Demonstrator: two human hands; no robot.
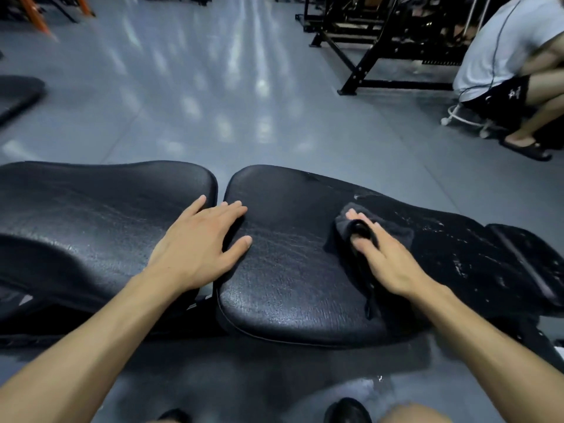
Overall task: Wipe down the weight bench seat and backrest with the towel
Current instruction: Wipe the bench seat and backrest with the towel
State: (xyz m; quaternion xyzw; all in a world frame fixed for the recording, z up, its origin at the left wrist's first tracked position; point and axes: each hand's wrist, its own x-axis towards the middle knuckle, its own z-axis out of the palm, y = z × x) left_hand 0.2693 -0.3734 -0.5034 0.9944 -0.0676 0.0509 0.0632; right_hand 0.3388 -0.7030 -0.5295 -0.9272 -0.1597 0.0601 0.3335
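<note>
My right hand (387, 257) grips the towel (393, 228) on the pad (290, 270); my left hand (201, 239) rests flat, fingers straight. The towel is soft and limp: bunch it in the palm.

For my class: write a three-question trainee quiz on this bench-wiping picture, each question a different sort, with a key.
1. True or false: the left hand lies flat, fingers reaching across the gap between the two pads.
2. Which hand holds the towel?
3. Multiple choice: the whitish streaks on the pad lie A) left of the towel, B) right of it, C) under the left hand.

Key: 1 true; 2 the right hand; 3 B.
</note>
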